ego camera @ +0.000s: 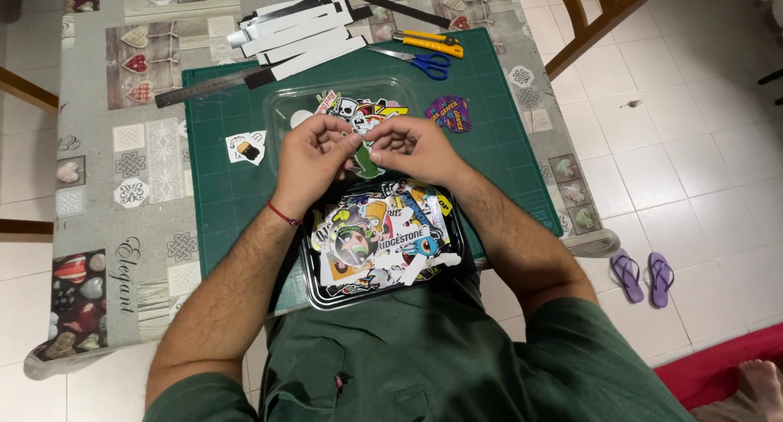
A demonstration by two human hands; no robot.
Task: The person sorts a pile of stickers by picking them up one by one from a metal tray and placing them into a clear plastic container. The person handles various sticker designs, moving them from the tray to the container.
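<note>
A tabletop covered in a grey patterned cloth with hearts and knot motifs stands on a floor of pale square tiles under even indoor light. Part of a wooden chair shows at the upper right, and a pair of purple flip-flops lies on the tiles beside the tabletop. A red mat fills the lower right corner.

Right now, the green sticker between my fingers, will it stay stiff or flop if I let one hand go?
Probably flops: the green sticker looks thin, pinched between left hand and right hand. Likely very light, so it could flutter away.
</note>
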